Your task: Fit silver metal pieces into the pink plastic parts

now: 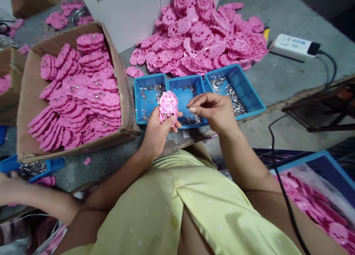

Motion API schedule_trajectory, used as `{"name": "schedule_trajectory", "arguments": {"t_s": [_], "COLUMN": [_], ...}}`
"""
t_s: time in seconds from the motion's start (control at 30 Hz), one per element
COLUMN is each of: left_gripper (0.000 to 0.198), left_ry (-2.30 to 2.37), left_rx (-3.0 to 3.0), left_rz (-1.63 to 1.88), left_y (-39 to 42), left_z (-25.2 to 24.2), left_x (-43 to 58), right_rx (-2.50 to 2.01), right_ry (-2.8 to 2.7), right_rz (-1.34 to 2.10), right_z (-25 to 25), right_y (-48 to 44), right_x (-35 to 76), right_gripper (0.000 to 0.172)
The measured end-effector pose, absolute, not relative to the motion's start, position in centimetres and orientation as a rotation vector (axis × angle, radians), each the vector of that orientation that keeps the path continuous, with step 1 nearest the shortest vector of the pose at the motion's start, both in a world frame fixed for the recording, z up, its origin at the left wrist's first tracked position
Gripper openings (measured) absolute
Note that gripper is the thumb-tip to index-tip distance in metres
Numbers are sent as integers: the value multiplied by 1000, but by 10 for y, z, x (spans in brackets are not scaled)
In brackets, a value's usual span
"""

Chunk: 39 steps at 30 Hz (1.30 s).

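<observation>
My left hand (pixel 158 131) holds a pink plastic toy shell (pixel 168 107) upright over the blue trays. My right hand (pixel 212 110) hovers just to the right of the shell, thumb and fingers pinched together, possibly on a tiny metal part that I cannot make out. Under both hands sit three blue trays: the left tray (pixel 138 99), the middle tray (pixel 184 94) and the right tray (pixel 244 86), each holding several small silver metal pieces.
A cardboard box (pixel 27 107) at left is packed with stacked pink shells. A loose heap of pink shells (pixel 205 33) lies behind the trays. A white power strip (pixel 294 47) and black cable lie at right. Another person's arm (pixel 33 201) reaches in at lower left.
</observation>
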<state>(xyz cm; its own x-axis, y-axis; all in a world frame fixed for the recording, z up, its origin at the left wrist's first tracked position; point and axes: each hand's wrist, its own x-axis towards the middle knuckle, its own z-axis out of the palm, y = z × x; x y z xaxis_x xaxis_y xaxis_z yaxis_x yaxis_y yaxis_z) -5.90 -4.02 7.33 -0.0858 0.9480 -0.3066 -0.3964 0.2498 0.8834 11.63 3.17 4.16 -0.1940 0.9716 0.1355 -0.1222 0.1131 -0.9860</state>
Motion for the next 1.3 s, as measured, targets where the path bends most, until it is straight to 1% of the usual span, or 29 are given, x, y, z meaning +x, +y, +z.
{"name": "schedule_trajectory", "arguments": {"t_s": [0.1, 0.33, 0.53, 0.77, 0.87, 0.97, 1.07, 1.13, 1.3], "left_gripper": [36, 42, 40, 38, 38, 31, 31, 35, 60], "left_ry": [1148, 1197, 1277, 1345, 1281, 1102, 987, 939, 816], "left_rx": [646, 641, 689, 764, 759, 690, 628, 608, 657], "left_rz": [1292, 1347, 1415, 1425, 1443, 1459, 1427, 1411, 1415], "left_y": [-41, -40, -36, -37, -38, -40, -42, -44, -47], "left_z": [72, 65, 59, 58, 60, 66, 70, 70, 68], "left_x": [-59, -59, -57, -57, -58, -58, -57, -55, -56], "right_rx": [-886, -905, -898, -945, -954, -966, -964, -959, -938], "right_ry": [-1378, -1400, -1438, -1503, -1506, -1396, -1276, -1226, -1138], "right_rz": [1339, 1288, 1239, 1217, 1203, 1217, 1224, 1233, 1238], "right_z": [42, 37, 38, 47, 50, 49, 46, 45, 49], "right_y": [22, 15, 8, 6, 7, 6, 3, -1, -9], "right_x": [102, 91, 86, 86, 88, 87, 81, 76, 67], "right_gripper": [31, 34, 29, 37, 35, 32, 32, 32, 34]}}
